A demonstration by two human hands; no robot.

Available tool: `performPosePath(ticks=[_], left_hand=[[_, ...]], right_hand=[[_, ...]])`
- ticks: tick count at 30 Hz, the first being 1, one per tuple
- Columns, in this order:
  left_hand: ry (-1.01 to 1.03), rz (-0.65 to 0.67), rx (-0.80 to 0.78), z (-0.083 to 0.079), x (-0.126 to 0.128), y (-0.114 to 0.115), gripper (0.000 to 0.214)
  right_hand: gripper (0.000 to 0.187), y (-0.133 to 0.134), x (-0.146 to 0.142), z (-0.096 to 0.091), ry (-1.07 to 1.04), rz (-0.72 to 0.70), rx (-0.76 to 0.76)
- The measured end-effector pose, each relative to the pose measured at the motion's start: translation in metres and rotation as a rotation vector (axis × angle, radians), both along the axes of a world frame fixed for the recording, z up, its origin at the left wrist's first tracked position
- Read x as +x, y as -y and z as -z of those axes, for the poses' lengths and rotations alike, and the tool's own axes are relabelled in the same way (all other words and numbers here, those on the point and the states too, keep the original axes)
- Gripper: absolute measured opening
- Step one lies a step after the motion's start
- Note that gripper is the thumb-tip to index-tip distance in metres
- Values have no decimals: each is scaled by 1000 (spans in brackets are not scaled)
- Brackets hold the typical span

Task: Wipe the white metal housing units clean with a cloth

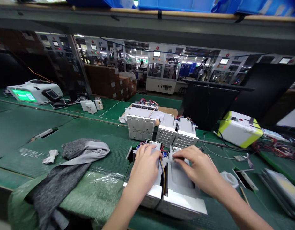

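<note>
Two white sheet-metal units [176,198] lie side by side on the green bench mat [114,153], close to us and directly under our hands, probably placed there for easy reach. Our left hand [144,167] curls over the wired top of the left unit, half-closed, seemingly to steady it, though we cannot tell whether it grips. Our right hand [200,169] comes in from the right, thumb and fingers nearly closed at a small white part [174,152]; any firm hold is unclear. A yellow-and-blue wire bundle [163,175] hangs between the units. Three similar white units [164,127] stand just beyond, with a grey knitted cloth [84,153] to the left
</note>
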State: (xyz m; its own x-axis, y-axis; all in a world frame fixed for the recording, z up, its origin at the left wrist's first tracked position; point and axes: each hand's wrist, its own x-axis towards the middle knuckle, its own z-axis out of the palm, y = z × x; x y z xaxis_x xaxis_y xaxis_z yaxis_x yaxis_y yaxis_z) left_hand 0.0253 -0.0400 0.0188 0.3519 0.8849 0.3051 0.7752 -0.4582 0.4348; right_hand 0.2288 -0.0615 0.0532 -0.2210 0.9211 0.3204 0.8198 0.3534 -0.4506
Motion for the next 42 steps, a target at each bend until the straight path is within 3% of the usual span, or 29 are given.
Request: performPosePath(ticks=[3,5,7,12,17,21,24,32,36,42], left_hand=[[-12,10,-20,1,-2,6,45],[-28,14,-29,2,-3,10,48],[-45,14,-30,4,-3,12,50],[-60,21,-5,6,-3,11,50],[-59,18,12,7,-4,10,47],[-46,23,18,8,-3,11,45],[-49,23,40,9,-1,11,45],[-64,8,64,12,1,10,44],[-62,3,67,13,1,10,44],[-30,-4,63,13,0,9,44]], right_hand=[[16,19,4,1,-50,37,-157],[15,28,6,2,-56,-25,-309],[18,32,4,5,-38,-119,-362],[27,18,-7,13,8,-179,-210],[27,21,0,8,63,-258,-318],[28,29,4,3,313,-355,-233],[25,24,-1,2,349,-444,-208],[32,35,0,-7,402,-384,-210],[28,30,-7,-2,380,-364,-155],[19,-7,-1,9,372,-91,-74]])
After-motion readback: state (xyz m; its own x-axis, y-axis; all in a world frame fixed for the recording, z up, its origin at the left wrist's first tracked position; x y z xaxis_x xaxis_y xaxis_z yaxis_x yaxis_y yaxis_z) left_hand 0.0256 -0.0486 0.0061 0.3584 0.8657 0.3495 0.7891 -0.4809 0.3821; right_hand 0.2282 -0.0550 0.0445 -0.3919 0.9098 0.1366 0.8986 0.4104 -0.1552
